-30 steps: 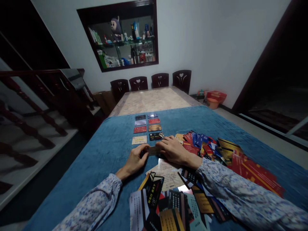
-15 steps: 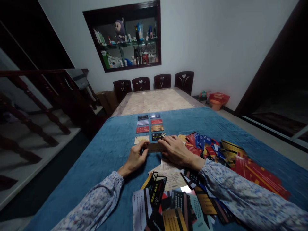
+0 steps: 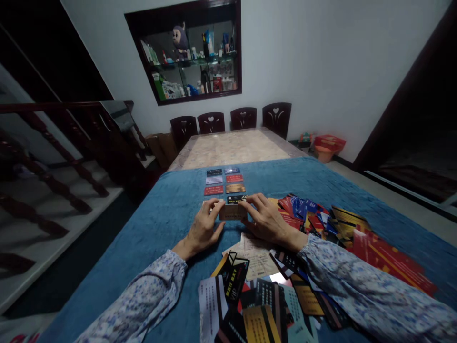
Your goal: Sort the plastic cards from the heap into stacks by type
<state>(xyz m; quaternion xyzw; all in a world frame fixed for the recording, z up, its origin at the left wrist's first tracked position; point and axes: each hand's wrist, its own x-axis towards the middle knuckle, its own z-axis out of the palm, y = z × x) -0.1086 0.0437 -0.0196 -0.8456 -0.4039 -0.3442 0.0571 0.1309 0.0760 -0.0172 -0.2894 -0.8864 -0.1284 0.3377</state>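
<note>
A brownish card (image 3: 233, 213) is held up on edge between both hands, just in front of the laid-out cards. My left hand (image 3: 205, 227) pinches its left end with thumb and fingers. At its right end, my right hand (image 3: 267, 220) grips with the fingertips. Right behind it lies a black VIP card (image 3: 235, 198), partly covered. Beyond, two columns of cards lie flat on the blue cloth, among them a gold card (image 3: 235, 188) and a red card (image 3: 213, 190). A light card's edge shows beside my left fingers, mostly hidden.
Loose cards (image 3: 262, 324) and pale papers (image 3: 259, 259) are heaped at the near edge. More cards (image 3: 310, 212) and red ones (image 3: 389, 259) spread out on the right. Past the blue cloth (image 3: 150, 228) stand dark chairs (image 3: 211, 123) at the bare tabletop's far end.
Both hands have moved slightly, and the held card now stands more upright. My left hand now covers most of the light card. The view has shifted a little.
</note>
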